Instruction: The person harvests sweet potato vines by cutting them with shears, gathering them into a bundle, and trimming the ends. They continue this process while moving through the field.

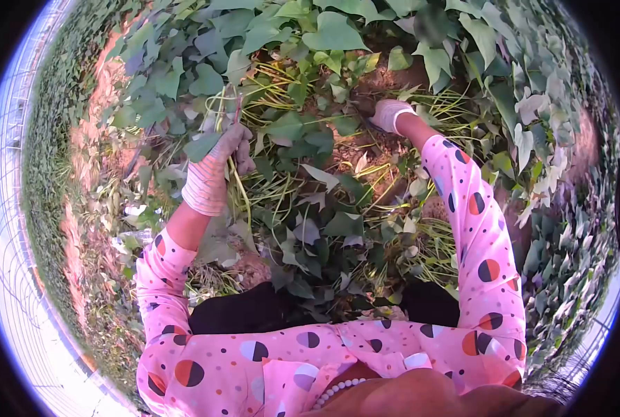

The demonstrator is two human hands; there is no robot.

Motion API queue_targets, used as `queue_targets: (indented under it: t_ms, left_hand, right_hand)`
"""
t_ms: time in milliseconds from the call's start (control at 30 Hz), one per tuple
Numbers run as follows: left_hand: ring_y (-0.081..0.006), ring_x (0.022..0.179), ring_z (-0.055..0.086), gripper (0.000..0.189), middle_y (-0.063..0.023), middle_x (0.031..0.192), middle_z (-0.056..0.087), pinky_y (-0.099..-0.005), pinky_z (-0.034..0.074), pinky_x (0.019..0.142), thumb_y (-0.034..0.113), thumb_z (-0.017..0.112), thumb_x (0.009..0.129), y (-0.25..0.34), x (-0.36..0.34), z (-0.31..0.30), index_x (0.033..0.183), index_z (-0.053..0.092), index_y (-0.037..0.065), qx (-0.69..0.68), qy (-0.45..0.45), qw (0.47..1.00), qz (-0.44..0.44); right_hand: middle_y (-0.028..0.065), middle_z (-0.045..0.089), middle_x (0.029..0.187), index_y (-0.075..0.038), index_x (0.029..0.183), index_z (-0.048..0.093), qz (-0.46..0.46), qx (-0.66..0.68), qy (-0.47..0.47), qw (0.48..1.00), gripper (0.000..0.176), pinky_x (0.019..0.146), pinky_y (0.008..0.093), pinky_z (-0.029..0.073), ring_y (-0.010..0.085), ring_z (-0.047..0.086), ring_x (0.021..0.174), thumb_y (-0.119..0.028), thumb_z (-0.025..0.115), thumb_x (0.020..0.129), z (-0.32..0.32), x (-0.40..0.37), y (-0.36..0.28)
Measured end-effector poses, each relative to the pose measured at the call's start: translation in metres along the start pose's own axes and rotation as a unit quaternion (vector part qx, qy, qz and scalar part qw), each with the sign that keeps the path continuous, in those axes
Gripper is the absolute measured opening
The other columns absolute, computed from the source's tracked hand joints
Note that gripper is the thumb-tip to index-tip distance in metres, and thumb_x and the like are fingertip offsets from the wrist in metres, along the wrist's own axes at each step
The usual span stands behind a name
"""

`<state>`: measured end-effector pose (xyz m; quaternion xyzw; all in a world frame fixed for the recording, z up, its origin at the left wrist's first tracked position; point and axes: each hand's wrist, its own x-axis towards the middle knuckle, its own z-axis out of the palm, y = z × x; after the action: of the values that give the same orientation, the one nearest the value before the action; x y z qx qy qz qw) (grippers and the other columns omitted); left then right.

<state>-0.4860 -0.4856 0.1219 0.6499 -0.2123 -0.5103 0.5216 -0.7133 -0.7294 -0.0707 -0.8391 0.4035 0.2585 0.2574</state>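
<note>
Sunlight is falling across a strip of reddish soil (73, 267) at left — beyond it, a pale, ribbed structure (4, 233) is curving along the edge, glowing white.

This is a crop field (72, 254), shown by dense leafy vines (334, 33) spreading over reddish soil (108, 69).

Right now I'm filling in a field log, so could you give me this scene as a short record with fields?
Setting: broad green leaves with patches of reddish-brown soil showing between
Left hand: gloved, closed around pale green stems
Right hand: gloved, reaching low among the plants; fingers partly hidden, so its grip is unclear
Clothing: pink patterned top, dark trousers, white bead necklace
</note>
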Motion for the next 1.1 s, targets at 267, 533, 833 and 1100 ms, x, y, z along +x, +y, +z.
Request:
queue_targets:
  t_ms: [267,533,833,1100]
  left_hand:
    - [-0.0116,0.058,0.049,0.029,-0.0012,0.069,0.053,-0.0289,0.045,0.058,0.033,0.065,0.082,-0.039,0.018,-0.013,0.089,0.059,0.006,0.035,-0.02,0.999,-0.027]
    - [-0.0121,0.058,0.048,0.025,-0.0016,0.065,0.049,-0.0285,0.044,0.06,0.028,0.058,0.086,-0.049,0.018,-0.01,0.083,0.059,0.003,0.041,-0.064,0.996,-0.054]
    - [-0.0132,0.062,0.049,0.029,-0.0018,0.071,0.051,-0.0279,0.046,0.063,0.031,0.059,0.086,-0.078,0.027,-0.029,0.091,0.059,0.002,0.019,-0.084,0.994,-0.073]
    - [-0.0118,0.075,0.056,0.024,-0.0017,0.083,0.06,-0.0281,0.047,0.071,0.024,0.057,0.087,-0.099,0.02,-0.026,0.1,0.063,0.004,0.214,-0.117,0.969,0.043]
  right_hand:
    - [0.0209,0.063,0.08,-0.007,0.087,0.065,-0.038,0.106,0.232,0.966,0.03,0.072,0.0425,0.048,0.0363,0.061,0.081,-0.035,0.054,0.083,-0.016,-0.031,0.026]
    - [0.0168,0.065,0.095,-0.005,0.102,0.06,0.019,-0.097,0.205,0.974,0.028,0.077,0.0409,0.05,0.0317,0.064,0.09,-0.017,0.055,0.078,0.006,0.026,0.04]
    - [0.0191,0.067,0.088,-0.005,0.09,0.068,0.031,-0.056,0.123,0.99,0.029,0.077,0.0413,0.051,0.0316,0.066,0.086,-0.028,0.056,0.077,0.015,0.006,-0.03]
    - [0.0217,0.065,0.082,-0.002,0.091,0.064,-0.065,0.135,0.187,0.971,0.033,0.072,0.0426,0.05,0.0369,0.063,0.079,-0.031,0.059,0.077,0.023,-0.041,-0.078]
